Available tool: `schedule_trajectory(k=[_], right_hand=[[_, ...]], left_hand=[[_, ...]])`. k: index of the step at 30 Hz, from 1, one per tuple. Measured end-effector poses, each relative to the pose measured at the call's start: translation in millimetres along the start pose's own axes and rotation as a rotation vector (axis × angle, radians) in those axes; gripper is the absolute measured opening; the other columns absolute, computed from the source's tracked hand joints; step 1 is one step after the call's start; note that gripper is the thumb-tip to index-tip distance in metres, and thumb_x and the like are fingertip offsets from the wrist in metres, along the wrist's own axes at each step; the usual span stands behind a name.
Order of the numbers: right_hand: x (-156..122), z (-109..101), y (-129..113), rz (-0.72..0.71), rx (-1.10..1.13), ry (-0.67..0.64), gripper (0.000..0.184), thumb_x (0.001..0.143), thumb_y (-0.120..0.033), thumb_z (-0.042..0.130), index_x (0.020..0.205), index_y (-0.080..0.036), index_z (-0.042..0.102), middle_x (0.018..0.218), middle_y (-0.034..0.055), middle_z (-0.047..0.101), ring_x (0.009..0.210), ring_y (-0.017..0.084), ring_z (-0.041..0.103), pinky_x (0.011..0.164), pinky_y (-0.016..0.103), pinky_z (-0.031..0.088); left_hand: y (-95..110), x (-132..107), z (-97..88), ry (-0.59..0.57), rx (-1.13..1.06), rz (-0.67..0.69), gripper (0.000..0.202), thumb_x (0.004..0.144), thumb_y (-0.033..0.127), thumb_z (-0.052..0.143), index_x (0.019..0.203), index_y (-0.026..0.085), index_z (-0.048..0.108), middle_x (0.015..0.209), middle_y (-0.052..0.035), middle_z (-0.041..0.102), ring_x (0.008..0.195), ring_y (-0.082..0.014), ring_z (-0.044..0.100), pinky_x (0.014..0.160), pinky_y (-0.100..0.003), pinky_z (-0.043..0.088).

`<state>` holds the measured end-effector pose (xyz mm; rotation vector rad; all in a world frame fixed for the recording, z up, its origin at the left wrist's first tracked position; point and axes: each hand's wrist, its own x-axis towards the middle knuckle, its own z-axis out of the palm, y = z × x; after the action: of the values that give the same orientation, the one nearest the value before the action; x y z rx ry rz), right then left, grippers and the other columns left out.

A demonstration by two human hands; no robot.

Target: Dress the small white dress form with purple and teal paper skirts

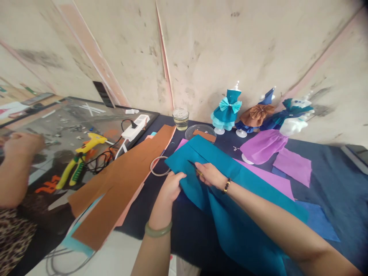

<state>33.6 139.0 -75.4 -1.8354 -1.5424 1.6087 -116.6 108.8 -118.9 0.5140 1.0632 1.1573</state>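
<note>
A large teal sheet of fabric (247,184) lies across the dark blue cloth and droops over the table's near edge. At its left edge my left hand (171,187) pinches the material between thumb and fingers. My right hand (211,175) is closed round a small pair of scissors (199,172), with dark blades pointing left over the teal surface. A slit runs in the fabric near the blades. Just beyond my left hand lies a roll of tape or ring (156,166), partly covered by the teal fabric.
Brown sheets (126,172) lie to the left, near a yellow glue gun (93,142), pliers (70,168) and a power strip (136,126). A glass (181,119) and several small dressed mannequins (227,111) stand by the wall. Another person's arm (17,165) is at far left.
</note>
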Motion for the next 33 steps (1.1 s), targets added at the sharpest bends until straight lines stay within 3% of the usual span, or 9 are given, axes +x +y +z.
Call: schedule_trajectory(k=[12, 16, 21, 33], right_hand=[[7.3, 3.8, 3.8, -0.02, 0.014, 0.019, 0.049, 0.101, -0.037, 0.04, 0.056, -0.018, 0.048, 0.036, -0.0057, 0.042, 0.03, 0.005, 0.036, 0.035, 0.018, 0.028], [6.6, 3.3, 2.0, -0.014, 0.016, 0.014, 0.048, 0.102, -0.035, 0.036, 0.059, -0.017, 0.05, 0.037, -0.0061, 0.043, 0.029, 0.005, 0.036, 0.034, 0.018, 0.027], [7.0, 3.2, 0.0, -0.035, 0.035, -0.009, 0.048, 0.103, -0.034, 0.034, 0.064, -0.015, 0.055, 0.038, -0.0063, 0.045, 0.028, 0.005, 0.037, 0.033, 0.017, 0.028], [24.6, 16.0, 1.4, -0.069, 0.089, -0.032, 0.048, 0.103, -0.035, 0.032, 0.065, -0.016, 0.055, 0.038, -0.0056, 0.047, 0.027, 0.006, 0.039, 0.03, 0.016, 0.029]], left_hand=[[0.8, -2.3, 1.1, 0.007, 0.008, -0.009, 0.022, 0.05, 0.015, 0.069, 0.071, 0.018, 0.069, 0.07, -0.003, 0.071, 0.067, -0.0213, 0.066, 0.067, -0.032, 0.051], [2.6, -0.8, 1.3, 0.014, -0.031, -0.005, 0.029, 0.054, 0.02, 0.077, 0.082, 0.018, 0.071, 0.078, -0.0057, 0.074, 0.079, -0.0268, 0.07, 0.074, -0.035, 0.054], [5.3, 4.7, -1.5, 0.153, -0.136, -0.002, 0.038, 0.062, 0.035, 0.082, 0.095, 0.018, 0.07, 0.081, -0.0071, 0.076, 0.089, -0.03, 0.072, 0.082, -0.04, 0.056], [4.0, 6.8, -3.5, 0.262, -0.152, 0.05, 0.045, 0.05, 0.024, 0.085, 0.091, 0.013, 0.068, 0.077, -0.0086, 0.077, 0.083, -0.03, 0.074, 0.083, -0.041, 0.056]])
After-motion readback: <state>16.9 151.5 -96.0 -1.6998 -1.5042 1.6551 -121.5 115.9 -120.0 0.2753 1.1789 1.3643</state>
